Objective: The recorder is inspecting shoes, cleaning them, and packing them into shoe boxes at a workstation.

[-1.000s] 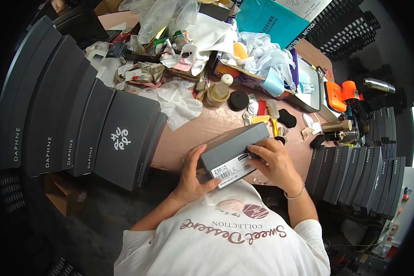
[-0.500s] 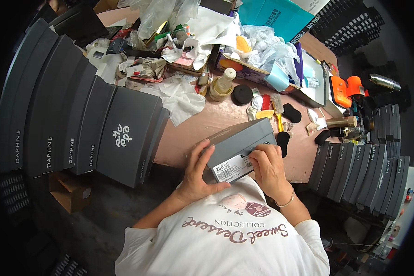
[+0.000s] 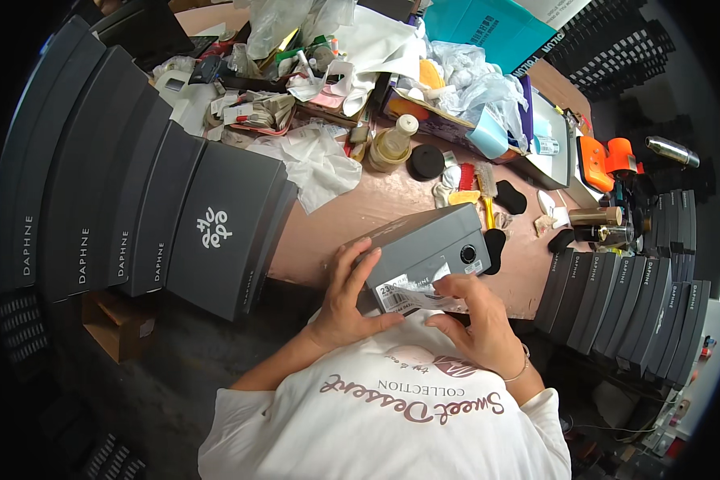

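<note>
A dark grey shoebox [image 3: 424, 240] rests at the table's near edge, its end turned toward me. My left hand [image 3: 346, 308] grips the box's left side, fingers over the lid and thumb at the lower edge of the end. A white barcode label [image 3: 400, 296] on that end is lifted at its right part, leaving a torn whitish patch. The lifted part lies between the thumb and index finger of my right hand [image 3: 484, 328]. To the right of the patch, a round black spot [image 3: 467, 254] shows on the box end.
Grey shoeboxes [image 3: 224, 216] stand in a row at left, with more boxes [image 3: 600, 296] at right. Beyond the box lie a yellow-handled brush [image 3: 486, 192], a black round lid [image 3: 426, 162], a bottle [image 3: 392, 146] and crumpled paper [image 3: 320, 168]. An open carton [image 3: 432, 120] holds plastic bags.
My right hand has pulled the label's right part away from the box end, moving down and toward me. The round black spot and torn patch are now uncovered. My left hand stays on the box.
</note>
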A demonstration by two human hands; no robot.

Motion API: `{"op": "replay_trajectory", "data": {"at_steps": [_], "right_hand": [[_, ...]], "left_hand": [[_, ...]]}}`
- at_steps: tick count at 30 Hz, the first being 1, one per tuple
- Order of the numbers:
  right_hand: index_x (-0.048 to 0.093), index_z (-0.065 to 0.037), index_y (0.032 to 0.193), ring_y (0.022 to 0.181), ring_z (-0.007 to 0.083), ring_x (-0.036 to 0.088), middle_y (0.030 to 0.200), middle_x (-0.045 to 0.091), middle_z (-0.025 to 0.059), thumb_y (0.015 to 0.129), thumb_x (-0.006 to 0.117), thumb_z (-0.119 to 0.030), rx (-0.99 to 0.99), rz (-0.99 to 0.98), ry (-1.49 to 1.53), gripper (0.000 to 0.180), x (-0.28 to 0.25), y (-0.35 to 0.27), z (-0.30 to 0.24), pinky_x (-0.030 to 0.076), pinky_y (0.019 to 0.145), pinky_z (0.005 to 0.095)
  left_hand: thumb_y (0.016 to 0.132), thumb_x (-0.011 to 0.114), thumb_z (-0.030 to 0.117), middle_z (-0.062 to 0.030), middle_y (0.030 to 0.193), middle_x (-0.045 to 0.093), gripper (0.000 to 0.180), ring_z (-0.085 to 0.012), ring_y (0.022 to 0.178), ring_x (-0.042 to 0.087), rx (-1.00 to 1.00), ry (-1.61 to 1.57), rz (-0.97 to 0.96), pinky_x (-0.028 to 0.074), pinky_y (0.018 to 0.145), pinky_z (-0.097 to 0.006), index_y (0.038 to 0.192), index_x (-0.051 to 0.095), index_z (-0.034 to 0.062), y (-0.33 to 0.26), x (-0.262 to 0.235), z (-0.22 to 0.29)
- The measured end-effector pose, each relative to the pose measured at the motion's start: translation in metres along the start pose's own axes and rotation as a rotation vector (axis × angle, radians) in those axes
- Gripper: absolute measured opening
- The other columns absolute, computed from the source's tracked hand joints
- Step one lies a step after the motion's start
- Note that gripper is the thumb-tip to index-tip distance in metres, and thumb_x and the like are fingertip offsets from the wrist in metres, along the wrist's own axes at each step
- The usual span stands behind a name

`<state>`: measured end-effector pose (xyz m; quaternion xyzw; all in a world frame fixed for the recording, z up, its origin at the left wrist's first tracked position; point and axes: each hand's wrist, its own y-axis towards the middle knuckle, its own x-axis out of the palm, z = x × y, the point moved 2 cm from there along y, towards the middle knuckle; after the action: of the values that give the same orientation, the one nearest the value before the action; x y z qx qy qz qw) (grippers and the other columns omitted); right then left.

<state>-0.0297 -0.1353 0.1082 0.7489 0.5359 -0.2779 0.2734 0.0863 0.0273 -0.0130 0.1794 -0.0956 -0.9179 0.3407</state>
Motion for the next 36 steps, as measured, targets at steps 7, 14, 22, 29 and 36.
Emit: {"op": "replay_trajectory", "data": {"at_steps": [7,14,22,29,36], "right_hand": [[0.063,-0.003,0.093,0.067,0.0257,0.060,0.081,0.063,0.0085,0.070,0.075,0.002,-0.236,0.107,-0.121,0.027,0.014,-0.009,0.005,0.047,0.057,0.0338],[0.062,-0.005,0.092,0.067,0.0163,0.059,0.082,0.062,0.0042,0.067,0.066,-0.012,-0.610,-0.022,-0.248,0.027,0.004,-0.008,-0.012,0.043,0.053,0.0274],[0.062,-0.005,0.093,0.061,0.0158,0.057,0.081,0.064,0.0044,0.070,0.068,-0.010,-0.529,0.078,-0.191,0.024,0.006,-0.014,-0.004,0.042,0.051,0.0276],[0.062,-0.005,0.093,0.060,0.0136,0.055,0.082,0.064,0.0045,0.067,0.069,-0.009,-0.717,0.006,-0.231,0.026,0.000,-0.009,-0.011,0.038,0.053,0.0270],[0.061,-0.002,0.094,0.061,0.0158,0.056,0.082,0.064,0.0069,0.067,0.069,-0.010,-0.713,0.010,-0.158,0.029,-0.001,-0.013,-0.001,0.039,0.052,0.0278]], "left_hand": [[0.072,0.082,0.032,-0.0193,0.141,0.040,0.079,-0.0377,0.129,0.041,-0.013,0.039,0.013,0.024,0.112,-0.054,0.137,0.047,0.0042,0.001,0.000,0.003],[0.070,0.085,0.035,-0.0177,0.140,0.042,0.081,-0.0374,0.127,0.044,0.027,0.081,0.005,0.025,0.111,-0.056,0.136,0.049,0.0064,0.000,-0.003,0.001],[0.068,0.086,0.034,-0.0149,0.139,0.043,0.082,-0.0339,0.126,0.045,-0.033,0.081,-0.026,0.025,0.110,-0.056,0.136,0.050,0.0086,0.005,-0.006,0.009],[0.067,0.085,0.035,-0.0138,0.139,0.043,0.081,-0.0328,0.127,0.044,-0.039,0.123,-0.047,0.024,0.110,-0.057,0.136,0.051,0.0111,0.002,-0.007,0.008],[0.067,0.085,0.038,-0.0137,0.139,0.042,0.083,-0.0327,0.130,0.043,-0.070,0.150,-0.092,0.023,0.110,-0.060,0.137,0.050,0.0130,0.007,-0.010,0.016]]}}
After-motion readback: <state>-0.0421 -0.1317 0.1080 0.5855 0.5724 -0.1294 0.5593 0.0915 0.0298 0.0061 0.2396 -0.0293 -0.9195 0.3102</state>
